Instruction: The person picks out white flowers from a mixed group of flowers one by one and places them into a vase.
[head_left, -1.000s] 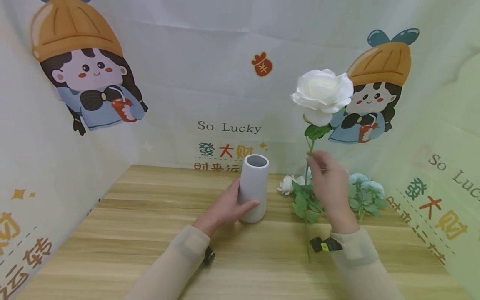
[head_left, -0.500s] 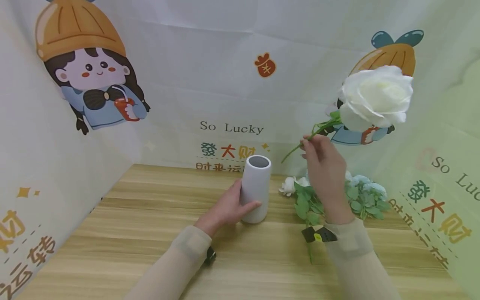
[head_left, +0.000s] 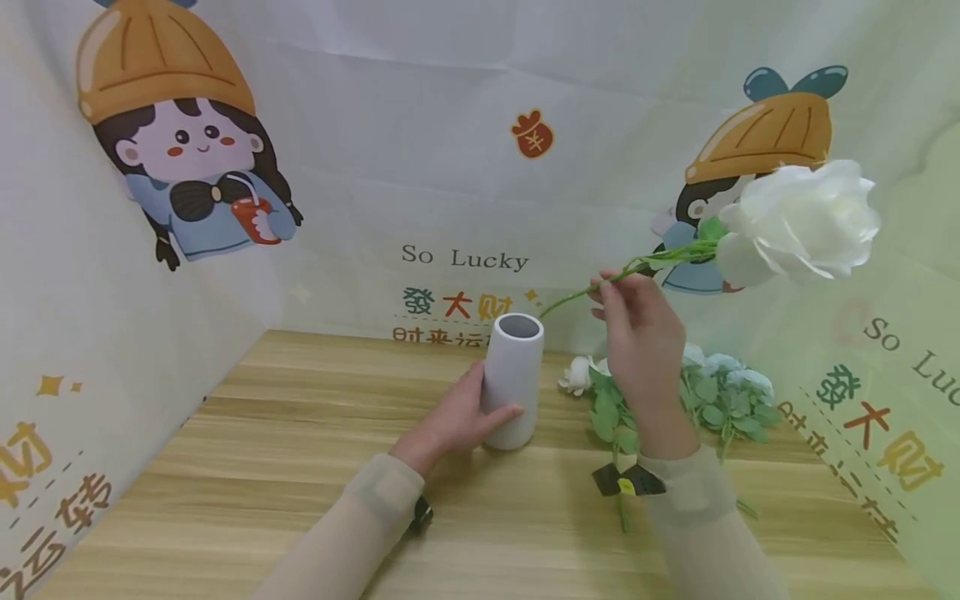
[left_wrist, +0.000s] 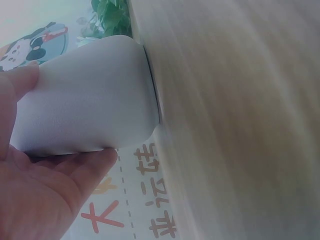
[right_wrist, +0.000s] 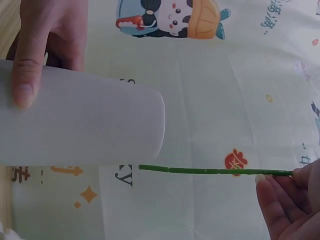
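Note:
A white vase stands upright on the wooden table. My left hand grips it around the lower half, thumb across the front; the left wrist view shows the fingers along its far side. My right hand pinches the thin green stem of a white rose between thumb and fingertips. The rose is tilted, bloom up to the right, stem end down to the left near the vase's rim. In the right wrist view the stem lies beside the vase mouth, outside it.
Behind the right wrist lie a smaller white flower with green leaves and a pale blue flower bunch, their stems toward the front. A printed cloth backdrop rises behind and beside the table.
The rose has swung from upright to a steep rightward tilt, its bloom moving right and its stem end rising toward the vase's rim. The left hand and vase have stayed put.

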